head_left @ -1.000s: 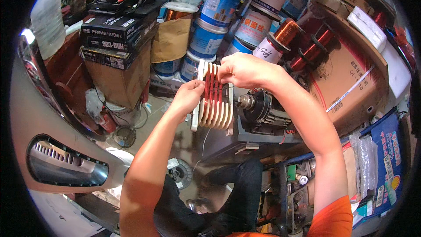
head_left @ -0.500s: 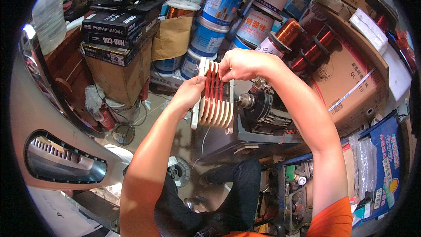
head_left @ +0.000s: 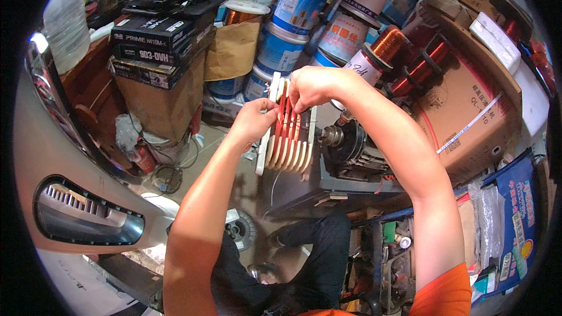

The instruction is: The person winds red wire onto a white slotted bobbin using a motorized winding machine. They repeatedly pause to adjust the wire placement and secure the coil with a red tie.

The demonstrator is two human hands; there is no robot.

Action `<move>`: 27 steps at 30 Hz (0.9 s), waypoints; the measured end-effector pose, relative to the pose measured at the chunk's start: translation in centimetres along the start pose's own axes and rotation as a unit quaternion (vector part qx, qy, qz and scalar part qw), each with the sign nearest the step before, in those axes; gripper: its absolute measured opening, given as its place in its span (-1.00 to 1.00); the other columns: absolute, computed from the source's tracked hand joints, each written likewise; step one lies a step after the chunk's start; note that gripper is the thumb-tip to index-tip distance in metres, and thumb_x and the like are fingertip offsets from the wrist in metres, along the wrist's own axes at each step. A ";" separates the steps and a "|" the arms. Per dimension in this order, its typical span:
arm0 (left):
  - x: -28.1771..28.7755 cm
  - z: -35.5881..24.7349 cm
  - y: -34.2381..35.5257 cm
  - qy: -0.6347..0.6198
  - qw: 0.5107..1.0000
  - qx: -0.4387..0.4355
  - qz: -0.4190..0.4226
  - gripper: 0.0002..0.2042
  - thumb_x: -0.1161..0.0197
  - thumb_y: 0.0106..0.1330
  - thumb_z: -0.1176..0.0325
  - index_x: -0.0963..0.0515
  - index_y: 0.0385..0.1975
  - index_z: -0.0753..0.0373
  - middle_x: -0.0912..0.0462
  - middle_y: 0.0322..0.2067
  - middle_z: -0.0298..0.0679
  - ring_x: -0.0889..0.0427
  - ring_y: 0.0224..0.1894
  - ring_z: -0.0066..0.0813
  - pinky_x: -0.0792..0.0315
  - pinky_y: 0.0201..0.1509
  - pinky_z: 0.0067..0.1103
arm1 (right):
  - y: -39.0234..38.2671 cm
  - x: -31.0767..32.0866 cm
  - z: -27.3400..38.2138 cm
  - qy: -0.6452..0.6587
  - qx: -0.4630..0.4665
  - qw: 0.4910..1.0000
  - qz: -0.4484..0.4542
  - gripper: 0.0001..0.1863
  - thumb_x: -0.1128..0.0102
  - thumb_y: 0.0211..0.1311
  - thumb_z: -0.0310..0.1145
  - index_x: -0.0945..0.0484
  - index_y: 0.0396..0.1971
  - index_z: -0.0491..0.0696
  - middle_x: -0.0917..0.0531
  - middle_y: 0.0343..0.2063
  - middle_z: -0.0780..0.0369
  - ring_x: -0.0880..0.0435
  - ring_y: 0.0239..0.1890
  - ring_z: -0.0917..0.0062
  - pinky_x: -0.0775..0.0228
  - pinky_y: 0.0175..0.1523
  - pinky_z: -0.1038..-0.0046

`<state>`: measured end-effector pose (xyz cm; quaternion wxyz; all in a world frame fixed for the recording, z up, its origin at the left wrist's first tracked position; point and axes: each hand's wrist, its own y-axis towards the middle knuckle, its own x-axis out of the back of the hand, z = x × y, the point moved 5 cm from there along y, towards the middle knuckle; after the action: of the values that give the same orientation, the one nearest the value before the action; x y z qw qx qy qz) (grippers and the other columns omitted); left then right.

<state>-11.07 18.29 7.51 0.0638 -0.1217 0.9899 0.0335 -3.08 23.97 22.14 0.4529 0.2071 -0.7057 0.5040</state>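
Observation:
A pale, ribbed coil-winding former (head_left: 289, 153) stands out from a machine's metal spindle chuck (head_left: 332, 136), its slots wound with red-brown copper wire (head_left: 285, 124). My left hand (head_left: 254, 122) reaches in from the left side, thumb and fingers pinched at the wire strands near the upper part of the former. From the right and above, my right hand (head_left: 315, 86) curls over the far end, its fingertips closed together down on the strands. Both hands are only a short way apart. What lies right between the fingertips is partly hidden.
The dark winding machine (head_left: 354, 140) sits on a grey cabinet (head_left: 310, 190) right of the former. Behind are stacked blue wire drums (head_left: 278, 52), copper wire spools (head_left: 418, 69) and a big carton (head_left: 468, 99). A grey spool (head_left: 241, 231) lies on the floor by my legs.
My right hand has shifted slightly left, and its fingers are more curled. My left fingertips sit a little farther in over the wire. The former stays in about the same place.

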 end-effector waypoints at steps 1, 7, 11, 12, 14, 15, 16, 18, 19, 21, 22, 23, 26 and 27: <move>0.3 -0.1 0.0 0.021 1.000 -0.004 -0.020 -0.82 -0.25 0.31 0.34 -0.64 -0.28 0.35 -0.71 -0.40 -0.22 -0.61 -0.32 -0.58 -0.48 -0.15 -0.57 | -0.1 0.1 0.2 -0.017 -0.013 1.000 -0.004 -0.77 -0.41 0.03 -0.28 -0.75 -0.30 -0.03 -0.74 -0.42 0.12 -0.73 -0.32 0.37 -0.53 -0.19 0.37; 2.3 -1.6 -1.1 0.184 0.973 -0.038 -0.138 -0.76 -0.30 0.08 0.28 -0.67 -0.41 0.35 -0.73 -0.40 -0.09 -0.71 -0.32 -0.33 -0.52 -0.14 -0.48 | -0.4 0.1 1.6 -0.039 0.014 0.997 -0.065 -0.77 -0.32 0.07 -0.28 -0.72 -0.35 -0.12 -0.73 -0.40 0.07 -0.73 -0.28 0.25 -0.54 -0.16 0.28; 2.1 -2.9 -1.8 0.147 0.978 -0.046 -0.142 -0.79 -0.27 0.14 0.32 -0.66 -0.38 0.36 -0.71 -0.42 -0.14 -0.67 -0.35 -0.46 -0.51 -0.17 -0.51 | 0.0 -1.2 0.8 -0.017 -0.004 0.999 -0.047 -0.77 -0.22 0.11 -0.35 -0.69 -0.29 -0.15 -0.72 -0.36 0.01 -0.72 -0.27 0.20 -0.54 -0.15 0.27; 2.2 -3.0 -2.0 0.127 0.981 -0.047 -0.138 -0.80 -0.27 0.16 0.33 -0.65 -0.37 0.36 -0.70 -0.43 -0.16 -0.66 -0.35 -0.50 -0.51 -0.17 -0.53 | -0.2 -0.9 0.9 -0.003 -0.010 0.999 -0.053 -0.76 -0.23 0.11 -0.34 -0.69 -0.29 -0.15 -0.72 -0.36 0.01 -0.72 -0.27 0.21 -0.54 -0.14 0.28; 1.9 -3.1 -2.0 0.075 0.985 -0.106 -0.113 -0.83 -0.25 0.24 0.38 -0.64 -0.33 0.36 -0.69 -0.44 -0.21 -0.63 -0.35 -0.59 -0.50 -0.20 -0.58 | -0.7 -0.5 0.9 0.027 -0.023 0.997 -0.064 -0.75 -0.24 0.11 -0.32 -0.68 -0.27 -0.16 -0.72 -0.36 0.02 -0.72 -0.26 0.21 -0.53 -0.13 0.28; 1.7 -3.1 -2.0 0.048 0.985 -0.135 -0.100 -0.85 -0.24 0.27 0.40 -0.63 -0.32 0.36 -0.69 -0.44 -0.23 -0.61 -0.35 -0.63 -0.49 -0.21 -0.60 | -0.8 -0.4 0.8 0.028 -0.020 0.996 -0.084 -0.74 -0.25 0.10 -0.32 -0.68 -0.27 -0.16 -0.72 -0.36 0.02 -0.72 -0.26 0.21 -0.53 -0.13 0.29; 1.5 -2.9 -2.0 0.038 0.985 -0.142 -0.085 -0.86 -0.22 0.32 0.41 -0.61 -0.28 0.35 -0.67 -0.41 -0.28 -0.59 -0.36 -0.66 -0.48 -0.22 -0.63 | -0.8 -0.3 0.8 0.030 -0.016 0.994 -0.104 -0.74 -0.26 0.10 -0.31 -0.68 -0.27 -0.16 -0.72 -0.36 0.02 -0.72 -0.27 0.22 -0.53 -0.13 0.30; 0.7 -2.6 -2.0 0.017 0.986 -0.156 -0.052 -0.88 -0.19 0.42 0.42 -0.56 -0.20 0.33 -0.63 -0.36 -0.37 -0.54 -0.37 -0.72 -0.46 -0.25 -0.69 | -0.9 -0.6 0.2 0.061 -0.007 0.989 -0.131 -0.74 -0.27 0.10 -0.29 -0.68 -0.29 -0.16 -0.73 -0.36 0.03 -0.72 -0.28 0.24 -0.53 -0.13 0.32; 0.6 -2.6 -1.8 0.006 0.986 -0.160 -0.051 -0.87 -0.20 0.42 0.42 -0.54 -0.15 0.33 -0.64 -0.33 -0.36 -0.55 -0.36 -0.73 -0.47 -0.25 -0.70 | -0.6 -1.1 -0.6 0.091 -0.001 0.986 -0.139 -0.74 -0.28 0.11 -0.28 -0.68 -0.30 -0.16 -0.73 -0.37 0.04 -0.72 -0.30 0.27 -0.53 -0.14 0.33; 0.2 -2.7 -1.2 -0.011 0.985 -0.160 -0.057 -0.88 -0.21 0.40 0.44 -0.54 -0.16 0.33 -0.64 -0.35 -0.36 -0.56 -0.36 -0.72 -0.47 -0.27 -0.71 | -0.5 -1.9 -1.6 0.152 0.019 0.975 -0.161 -0.73 -0.28 0.07 -0.27 -0.69 -0.34 -0.18 -0.73 -0.41 0.04 -0.73 -0.34 0.30 -0.53 -0.18 0.35; -0.1 -2.7 -1.0 -0.020 0.985 -0.160 -0.061 -0.88 -0.22 0.39 0.45 -0.54 -0.16 0.32 -0.64 -0.35 -0.36 -0.56 -0.36 -0.72 -0.47 -0.28 -0.72 | -0.5 -2.2 -2.0 0.183 0.033 0.967 -0.176 -0.73 -0.27 0.04 -0.28 -0.69 -0.37 -0.19 -0.72 -0.44 0.03 -0.73 -0.37 0.31 -0.54 -0.21 0.36; -0.3 -2.5 -0.9 -0.041 0.985 -0.153 -0.069 -0.88 -0.23 0.38 0.46 -0.54 -0.16 0.33 -0.64 -0.36 -0.36 -0.56 -0.37 -0.72 -0.46 -0.30 -0.73 | -0.5 -2.5 -2.4 0.213 0.047 0.957 -0.190 -0.72 -0.26 0.01 -0.29 -0.69 -0.39 -0.21 -0.72 -0.47 0.02 -0.74 -0.40 0.33 -0.55 -0.23 0.37; -0.6 -2.8 -0.8 -0.072 0.984 -0.131 -0.098 -0.87 -0.27 0.35 0.47 -0.56 -0.16 0.33 -0.65 -0.37 -0.37 -0.56 -0.41 -0.72 -0.43 -0.37 -0.74 | -0.7 -2.7 -3.2 0.273 0.044 0.934 -0.227 -0.70 -0.31 -0.01 -0.22 -0.70 -0.41 -0.18 -0.73 -0.47 0.08 -0.73 -0.42 0.41 -0.54 -0.24 0.41; -0.3 -2.8 -0.7 -0.060 0.985 -0.121 -0.112 -0.86 -0.28 0.34 0.47 -0.56 -0.16 0.33 -0.65 -0.38 -0.37 -0.55 -0.43 -0.73 -0.42 -0.40 -0.74 | -0.9 -2.5 -2.8 0.280 0.031 0.930 -0.235 -0.72 -0.35 0.02 -0.25 -0.70 -0.40 -0.18 -0.73 -0.48 0.13 -0.70 -0.41 0.50 -0.53 -0.25 0.43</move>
<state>-10.98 17.48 10.28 0.1116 -0.2362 0.9531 0.1526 0.06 25.73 20.74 0.7306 0.2317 -0.4655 0.4426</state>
